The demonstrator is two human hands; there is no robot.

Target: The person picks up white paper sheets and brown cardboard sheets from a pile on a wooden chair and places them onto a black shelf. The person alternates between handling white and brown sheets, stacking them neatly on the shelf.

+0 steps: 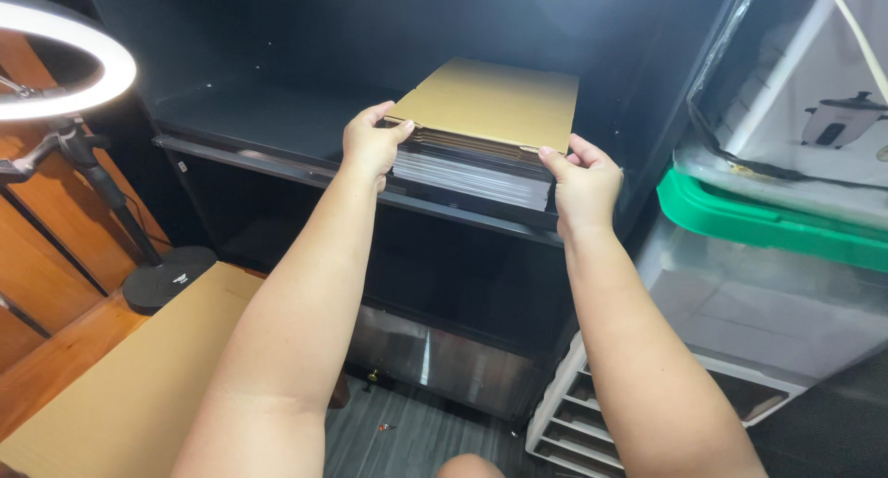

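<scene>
Flat brown cardboard sheet (495, 101) tops stack of flattened boxes (474, 168) at front edge of black shelf (250, 127), right end. Left hand (370, 145) pinches sheet's near-left corner, grip closed on it. Right hand (585, 184) pinches near-right corner, grip closed likewise. Ring light (69, 67) on stand far left. Green-lidded clear bin (768, 219) right. Large cardboard panel (120, 386) lower left.
</scene>
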